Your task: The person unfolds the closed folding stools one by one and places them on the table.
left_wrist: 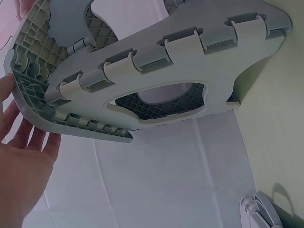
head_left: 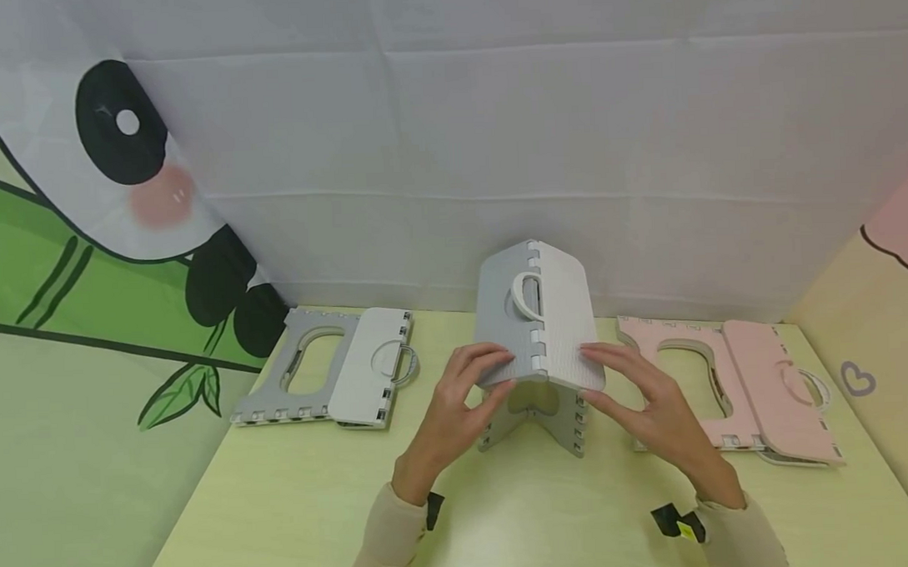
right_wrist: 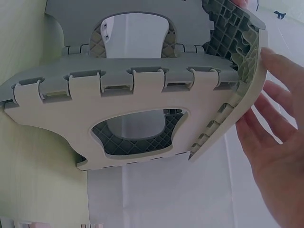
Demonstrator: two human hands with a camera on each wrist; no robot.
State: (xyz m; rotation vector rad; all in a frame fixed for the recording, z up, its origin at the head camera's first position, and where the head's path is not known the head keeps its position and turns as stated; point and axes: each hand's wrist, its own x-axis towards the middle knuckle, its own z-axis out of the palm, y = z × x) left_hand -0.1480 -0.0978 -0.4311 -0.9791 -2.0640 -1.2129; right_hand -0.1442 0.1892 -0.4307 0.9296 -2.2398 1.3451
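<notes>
A grey-and-white folding step stool (head_left: 568,313) stands partly unfolded at the middle of the table, its two top panels sloping down from the hinge line like a roof. A white loop handle (head_left: 527,296) sticks up near that hinge. My left hand (head_left: 454,400) grips the near corner of the grey panel, fingers above and thumb at the edge. On the opposite side, my right hand (head_left: 657,410) pinches the near corner of the white panel. Both wrist views show the ribbed underside and the hinged legs (left_wrist: 156,90) with their oval cutouts, spread partway.
Flat on the table (head_left: 552,514) to the left lies another grey-and-white folding stool (head_left: 367,362). A pink folding stool (head_left: 776,389) lies flat at the right. Behind them hangs a pale cloth backdrop (head_left: 494,132), and printed side walls border the table.
</notes>
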